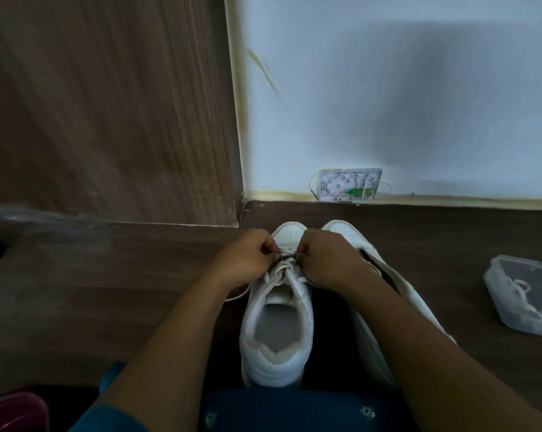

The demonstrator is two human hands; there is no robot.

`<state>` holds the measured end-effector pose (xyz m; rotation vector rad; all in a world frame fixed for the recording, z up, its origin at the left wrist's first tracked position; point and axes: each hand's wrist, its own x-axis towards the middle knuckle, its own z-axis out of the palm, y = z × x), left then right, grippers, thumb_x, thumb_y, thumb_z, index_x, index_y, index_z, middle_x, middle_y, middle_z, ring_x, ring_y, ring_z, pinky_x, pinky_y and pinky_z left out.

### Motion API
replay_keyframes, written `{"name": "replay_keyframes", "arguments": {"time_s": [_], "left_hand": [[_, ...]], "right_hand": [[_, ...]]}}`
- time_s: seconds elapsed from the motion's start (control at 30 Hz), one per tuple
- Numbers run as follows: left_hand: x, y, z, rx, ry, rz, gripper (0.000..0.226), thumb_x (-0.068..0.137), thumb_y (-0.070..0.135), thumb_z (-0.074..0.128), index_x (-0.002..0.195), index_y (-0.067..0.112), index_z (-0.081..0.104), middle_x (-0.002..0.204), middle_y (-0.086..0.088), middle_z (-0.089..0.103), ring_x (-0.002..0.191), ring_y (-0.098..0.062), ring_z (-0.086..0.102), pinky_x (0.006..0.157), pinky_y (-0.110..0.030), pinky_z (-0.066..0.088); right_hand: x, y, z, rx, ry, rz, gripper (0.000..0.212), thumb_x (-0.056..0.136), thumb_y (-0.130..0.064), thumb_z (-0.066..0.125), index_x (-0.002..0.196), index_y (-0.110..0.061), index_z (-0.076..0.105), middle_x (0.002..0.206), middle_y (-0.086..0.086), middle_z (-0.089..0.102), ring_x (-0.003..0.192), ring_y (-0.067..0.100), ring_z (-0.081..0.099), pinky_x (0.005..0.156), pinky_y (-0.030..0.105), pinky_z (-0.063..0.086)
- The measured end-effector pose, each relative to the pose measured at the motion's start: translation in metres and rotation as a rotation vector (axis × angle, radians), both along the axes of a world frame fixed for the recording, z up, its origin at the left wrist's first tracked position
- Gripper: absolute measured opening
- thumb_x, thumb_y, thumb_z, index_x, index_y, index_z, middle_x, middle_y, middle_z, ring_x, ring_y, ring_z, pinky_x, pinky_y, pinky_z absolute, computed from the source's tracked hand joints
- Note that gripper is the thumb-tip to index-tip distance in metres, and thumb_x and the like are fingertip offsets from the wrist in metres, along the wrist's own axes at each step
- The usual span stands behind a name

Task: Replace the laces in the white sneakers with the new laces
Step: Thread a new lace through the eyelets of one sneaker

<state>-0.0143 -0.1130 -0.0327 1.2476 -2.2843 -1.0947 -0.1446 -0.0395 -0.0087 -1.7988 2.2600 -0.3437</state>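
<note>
Pinching the lace (286, 267) of a white sneaker (277, 335) with both hands.

It stands on the dark wooden floor (132, 275) between the person's forearms, toe toward the wall (388, 88). The left hand (247, 257) and right hand (329, 257) have their fingers curled in and nip the lace from either side, near the toe. The lace crosses loosely over the tongue, and one end trails onto the floor at the left. A second sneaker (346, 232) lies just beside it on the right, partly under the right forearm. Well apart to the right, a clear plastic box (509, 316) holds a coiled white lace (520, 286). A wooden panel (107, 104) stands at the left, and a small white wall plate (349, 183) sits at the foot of the wall.
</note>
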Motion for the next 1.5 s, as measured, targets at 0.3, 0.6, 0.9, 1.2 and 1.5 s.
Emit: {"name": "replay_keyframes", "arguments": {"time_s": [0.3,0.6,0.9,1.2,1.5], "left_hand": [[-0.001,-0.001,-0.006,-0.09,-0.064,-0.006,0.031,0.087,-0.001,0.046,0.069,0.023,0.043,0.07,0.001,0.047,0.071,-0.018,0.045,0.064,-0.032,0.033],[0.007,-0.006,-0.007,0.141,0.154,-0.03,0.027,0.084,-0.006,0.061,0.075,0.019,0.057,0.072,-0.004,0.058,0.072,-0.016,0.052,0.07,-0.034,0.043],[0.0,-0.007,-0.014,-0.063,0.041,-0.02,0.032,0.089,0.0,0.05,0.069,0.025,0.047,0.071,0.0,0.053,0.072,-0.018,0.048,0.074,-0.044,0.044],[0.009,-0.008,-0.009,0.12,0.175,-0.042,0.026,0.088,-0.002,0.057,0.079,0.022,0.051,0.073,-0.006,0.053,0.072,-0.02,0.05,0.07,-0.039,0.042],[0.014,-0.005,-0.004,0.079,0.229,-0.249,0.037,0.079,-0.016,0.06,0.073,0.021,0.062,0.075,-0.004,0.062,0.074,-0.016,0.056,0.072,-0.031,0.046]], "right_hand": [[0.009,-0.004,-0.006,-0.015,-0.071,-0.065,0.019,0.088,-0.012,0.047,0.106,-0.005,0.05,0.112,0.017,0.058,0.104,0.031,0.055,0.075,0.03,0.035],[0.002,-0.004,0.001,0.004,-0.12,-0.064,0.02,0.089,-0.015,0.054,0.095,-0.003,0.069,0.106,0.011,0.066,0.099,0.025,0.062,0.085,0.032,0.049],[0.01,-0.002,-0.004,-0.053,-0.189,-0.114,0.013,0.085,-0.005,0.046,0.092,-0.015,0.05,0.108,0.011,0.062,0.103,0.029,0.057,0.079,0.03,0.04],[0.007,0.0,-0.001,-0.047,-0.178,-0.106,0.021,0.087,-0.007,0.046,0.106,-0.01,0.055,0.109,0.012,0.062,0.103,0.029,0.058,0.083,0.032,0.044],[-0.003,0.01,0.008,-0.064,-0.221,0.16,0.014,0.084,-0.01,0.062,0.084,-0.024,0.063,0.081,-0.005,0.06,0.066,0.003,0.049,0.055,0.007,0.034]]}}
